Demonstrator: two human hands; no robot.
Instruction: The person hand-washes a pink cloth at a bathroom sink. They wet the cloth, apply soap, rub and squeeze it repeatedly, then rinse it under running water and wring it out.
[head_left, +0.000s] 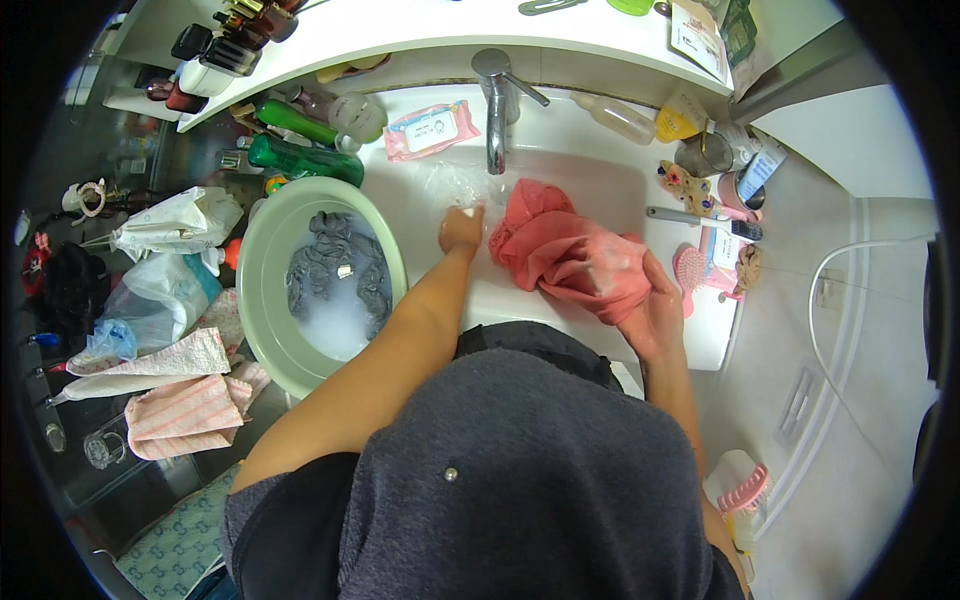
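A wet coral-red cloth (544, 240) hangs bunched over the front of the white sink (600, 176). Whitish suds smear its right part. My right hand (656, 315) grips that end, with the palm under the fabric and the thumb along its edge. Down in the basin, my left hand (460, 231) is closed around a small white piece (469, 212), which looks like soap and is mostly hidden by the fingers. Splashing water shows just beyond this hand. The chrome faucet (496, 112) stands behind, its spout between the left hand and the cloth.
Left of the sink, a pale green basin (250, 300) holds grey fabric (330, 255) in sudsy water. A wet-wipes pack (431, 131) and a green bottle (304, 160) lie on the back rim. Along the right rim are a grey-handled brush (686, 217) and a pink hairbrush (688, 270).
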